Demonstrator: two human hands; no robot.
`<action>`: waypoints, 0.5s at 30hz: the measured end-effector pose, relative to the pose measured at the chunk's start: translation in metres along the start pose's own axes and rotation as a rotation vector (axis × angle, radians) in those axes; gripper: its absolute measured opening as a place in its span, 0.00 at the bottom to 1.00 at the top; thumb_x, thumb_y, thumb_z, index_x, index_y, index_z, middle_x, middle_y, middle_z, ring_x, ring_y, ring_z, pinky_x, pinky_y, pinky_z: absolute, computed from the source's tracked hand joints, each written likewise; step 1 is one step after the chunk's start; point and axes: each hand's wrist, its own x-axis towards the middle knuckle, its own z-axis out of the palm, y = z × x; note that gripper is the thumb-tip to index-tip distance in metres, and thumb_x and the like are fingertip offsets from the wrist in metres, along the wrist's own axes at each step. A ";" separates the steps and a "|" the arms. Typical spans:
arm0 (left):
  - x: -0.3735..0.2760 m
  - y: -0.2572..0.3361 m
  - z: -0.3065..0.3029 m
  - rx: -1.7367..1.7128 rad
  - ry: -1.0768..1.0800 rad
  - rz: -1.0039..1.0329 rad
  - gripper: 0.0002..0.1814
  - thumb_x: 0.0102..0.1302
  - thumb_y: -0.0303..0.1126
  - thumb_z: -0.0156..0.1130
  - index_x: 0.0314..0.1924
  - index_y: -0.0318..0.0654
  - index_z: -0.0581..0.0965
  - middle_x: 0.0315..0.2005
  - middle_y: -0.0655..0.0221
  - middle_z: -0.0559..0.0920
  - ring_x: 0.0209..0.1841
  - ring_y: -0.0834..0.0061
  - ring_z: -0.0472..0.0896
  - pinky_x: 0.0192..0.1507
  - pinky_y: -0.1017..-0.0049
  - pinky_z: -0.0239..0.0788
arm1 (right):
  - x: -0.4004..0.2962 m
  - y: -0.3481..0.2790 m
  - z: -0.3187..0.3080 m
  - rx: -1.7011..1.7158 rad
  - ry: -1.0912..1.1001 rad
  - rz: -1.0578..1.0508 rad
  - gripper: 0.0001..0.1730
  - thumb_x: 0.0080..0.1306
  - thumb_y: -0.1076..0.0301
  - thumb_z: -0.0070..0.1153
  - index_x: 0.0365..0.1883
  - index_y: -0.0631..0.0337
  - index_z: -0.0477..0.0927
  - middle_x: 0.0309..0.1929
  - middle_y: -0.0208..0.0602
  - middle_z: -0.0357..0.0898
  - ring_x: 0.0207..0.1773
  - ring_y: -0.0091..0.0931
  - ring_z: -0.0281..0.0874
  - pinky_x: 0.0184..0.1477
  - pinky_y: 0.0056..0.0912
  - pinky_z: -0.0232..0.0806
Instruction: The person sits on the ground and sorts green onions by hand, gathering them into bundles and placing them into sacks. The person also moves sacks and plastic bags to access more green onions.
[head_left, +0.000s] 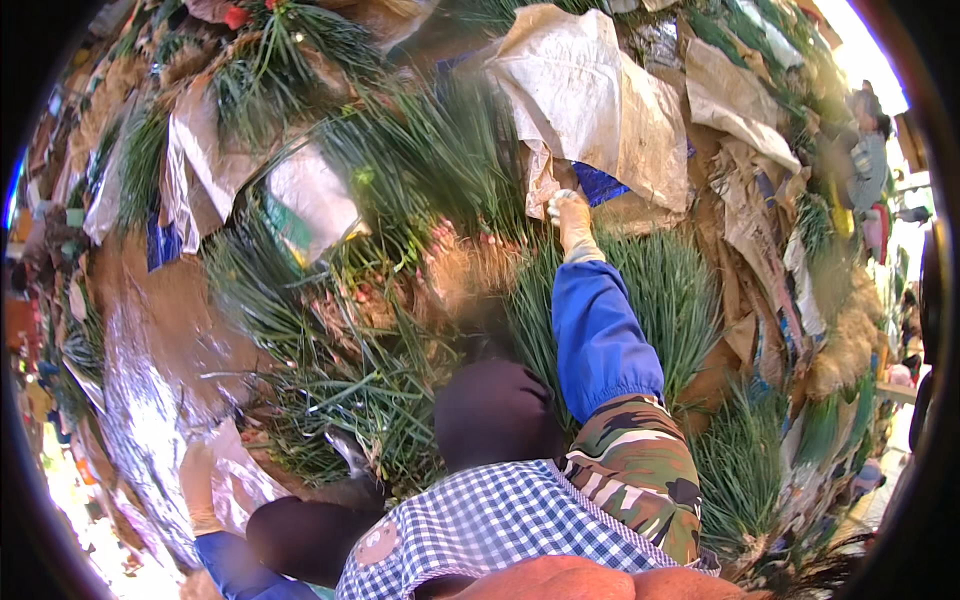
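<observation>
My right hand (574, 214), in a pale glove and blue sleeve cover, has its fingers closed on the lower edge of a dirty white woven sack (574, 97). The sack lies spread over bunches of green onions, and part of a blue sheet (600, 184) shows beneath it. Green onions (660, 292) with long leaves stand packed just below that hand. Far to the left is my left hand (196, 476), gloved and blurred. It is beside a crumpled whitish plastic sheet (244, 472); whether it grips the sheet cannot be told.
Green onions with reddish bulbs and hairy roots (450, 262) fill the middle. Loose leaves (367, 390) lie around my knees. A wet, shiny plastic ground sheet (161, 367) stretches along the left. More sacks (731, 97) cover bunches at the upper right, where a person (870, 157) is visible.
</observation>
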 end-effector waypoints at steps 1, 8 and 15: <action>0.014 0.019 -0.004 0.074 -0.054 0.025 0.15 0.62 0.32 0.54 0.45 0.31 0.74 0.43 0.59 0.78 0.45 0.61 0.75 0.49 0.70 0.66 | 0.021 0.003 -0.008 -0.004 0.083 -0.054 0.04 0.58 0.69 0.52 0.33 0.52 0.74 0.25 0.22 0.74 0.24 0.19 0.70 0.25 0.23 0.63; 0.040 0.162 0.031 0.130 -0.254 -0.212 0.20 0.62 0.28 0.55 0.53 0.25 0.71 0.48 0.58 0.77 0.53 0.71 0.73 0.55 0.75 0.63 | 0.093 0.000 -0.019 0.349 0.445 -0.017 0.10 0.56 0.63 0.55 0.33 0.59 0.74 0.29 0.28 0.71 0.31 0.25 0.67 0.38 0.31 0.61; 0.057 0.200 0.045 0.182 -0.297 -0.166 0.21 0.60 0.31 0.56 0.51 0.24 0.72 0.41 0.59 0.79 0.44 0.72 0.76 0.48 0.75 0.67 | 0.135 -0.027 -0.045 0.667 0.372 -0.018 0.30 0.59 0.55 0.47 0.56 0.64 0.65 0.57 0.45 0.66 0.58 0.41 0.64 0.59 0.47 0.55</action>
